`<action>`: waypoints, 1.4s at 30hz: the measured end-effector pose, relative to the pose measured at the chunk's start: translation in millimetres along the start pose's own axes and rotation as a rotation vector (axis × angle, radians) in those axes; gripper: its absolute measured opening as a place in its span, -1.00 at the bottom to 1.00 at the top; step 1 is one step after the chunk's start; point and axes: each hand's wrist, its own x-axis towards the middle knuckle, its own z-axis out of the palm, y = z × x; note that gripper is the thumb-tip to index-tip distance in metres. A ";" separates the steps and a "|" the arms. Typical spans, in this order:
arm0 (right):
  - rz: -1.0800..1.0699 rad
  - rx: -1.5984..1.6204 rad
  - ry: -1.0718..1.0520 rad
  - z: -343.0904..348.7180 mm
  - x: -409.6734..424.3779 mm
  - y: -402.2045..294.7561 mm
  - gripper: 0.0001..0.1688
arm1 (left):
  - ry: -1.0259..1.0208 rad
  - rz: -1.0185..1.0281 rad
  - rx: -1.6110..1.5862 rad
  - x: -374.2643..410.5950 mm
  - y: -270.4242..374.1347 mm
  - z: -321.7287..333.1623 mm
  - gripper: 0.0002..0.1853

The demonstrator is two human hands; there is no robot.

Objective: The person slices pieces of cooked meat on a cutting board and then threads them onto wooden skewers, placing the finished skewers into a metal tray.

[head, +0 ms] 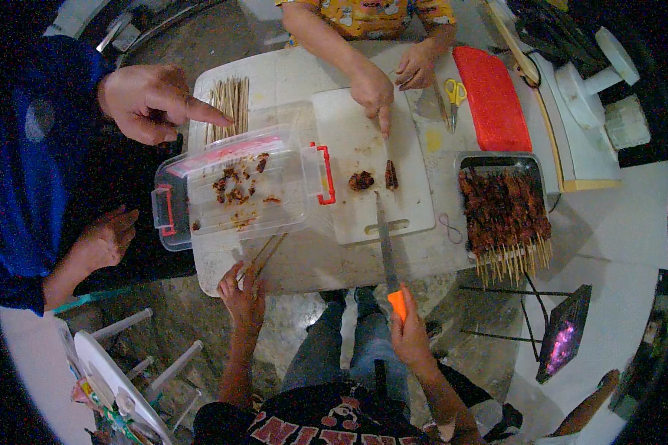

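My right hand (409,334) grips the orange handle of a long knife (387,245); its blade lies across the end of a white cutting board (412,217), tip near the meat. A small pile of dark meat pieces (360,181) and a separate dark strip of meat (391,175) rest on that board. At the near table edge, my left hand (242,292) holds thin bamboo skewers (270,247) between its fingers. A clear plastic container (289,208) with red clips, holding scattered meat pieces (234,186), stands left of the board.
Across the table, another person's hand (372,92) points down at the board. At left, a co-worker's hand (150,103) reaches over a skewer bundle (228,105). A tray of skewered meat (504,206), yellow scissors (455,97) and a red lid (492,100) are at right.
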 end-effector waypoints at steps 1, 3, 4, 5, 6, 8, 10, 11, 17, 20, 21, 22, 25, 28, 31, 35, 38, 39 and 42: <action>0.049 0.032 -0.040 -2.5 0.2 -4.1 -0.36 | 0.001 -0.026 -0.093 -3.2 5.2 1.8 -0.57; 0.148 0.094 -0.116 -6.1 1.3 -10.1 -0.35 | -0.005 0.082 -0.124 -6.0 21.7 3.8 -0.58; 0.089 0.092 -0.072 -5.0 1.1 -10.1 -0.36 | -0.002 0.158 -0.115 -5.3 33.1 2.8 -0.58; 0.031 0.090 -0.029 -2.9 0.7 -9.8 -0.37 | 0.012 0.282 -0.056 -1.2 44.4 2.0 -0.59; -0.029 0.087 0.016 -1.1 0.5 -9.9 -0.38 | 0.014 0.351 -0.032 2.4 54.5 1.5 -0.61; -0.081 0.045 0.036 -0.9 2.8 -11.1 -0.39 | 0.005 0.431 -0.020 8.0 72.7 1.6 -0.65; -0.085 0.007 0.038 -3.5 8.3 -20.8 -0.40 | -0.026 0.418 -0.075 7.7 84.1 5.4 -0.69; -0.063 -0.010 0.030 -5.5 12.7 -29.2 -0.40 | -0.047 0.392 -0.119 6.7 88.3 7.5 -0.71; 0.010 -0.243 0.006 -13.3 42.6 -40.5 -0.37 | -0.218 0.110 -0.478 -5.5 96.2 31.8 -0.62; 0.090 -0.227 -0.023 -18.6 37.8 -43.6 -0.34 | -0.181 0.329 -0.223 22.5 121.1 28.3 -0.52; 0.106 -0.199 -0.028 -20.5 33.4 -42.5 -0.33 | -0.156 0.405 -0.123 37.7 135.2 28.6 -0.49; 0.033 -0.202 0.018 -18.5 29.5 -35.5 -0.33 | -0.149 0.440 -0.075 50.6 143.5 35.3 -0.48; -0.080 -0.192 0.084 -11.1 23.2 -19.6 -0.32 | -0.107 0.498 0.006 91.7 170.8 60.3 -0.50; -0.038 -0.138 0.060 -11.3 17.7 -21.9 -0.34 | -0.102 0.549 0.052 125.5 187.7 82.0 -0.59; -0.057 -0.083 0.082 -11.6 13.6 -20.7 -0.35 | -0.228 0.533 0.100 146.6 191.0 101.2 -0.71; -0.077 -0.063 0.089 -12.2 15.0 -24.0 -0.36 | -0.392 0.413 0.135 149.0 181.1 114.6 -0.83; -0.109 -0.096 0.104 -11.7 23.8 -19.8 -0.37 | -0.386 0.376 0.150 141.5 186.7 100.7 -0.81; -0.104 -0.112 0.094 -12.9 26.7 -19.7 -0.37 | -0.387 0.394 0.180 139.4 185.0 98.5 -0.81; -0.019 -0.295 0.017 -18.9 37.3 -22.0 -0.36 | -0.341 0.461 0.217 131.8 178.3 95.2 -0.81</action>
